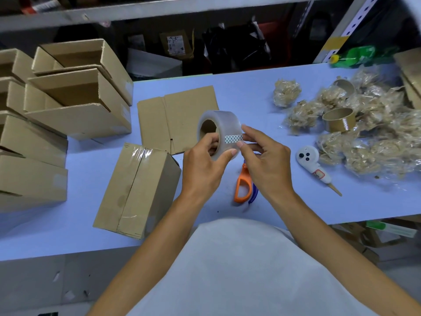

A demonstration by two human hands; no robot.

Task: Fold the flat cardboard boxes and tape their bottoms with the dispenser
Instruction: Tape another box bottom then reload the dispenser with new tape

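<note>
Above a pale apron, both hands work a fresh roll of clear tape [218, 133] over the bench [250, 92]: the left hand [200, 165] grips the roll, the right hand [264, 160] pinches its patterned starter tab [233, 139]. Best peeled slowly and squarely, so the film does not split. A taped box [136, 190] lies near left, a flat box [177, 117] behind, the orange dispenser [243, 185] below.

Crumpled plastic wads [364, 133] and a green bottle [357, 56] lie on the table [239, 87].
</note>
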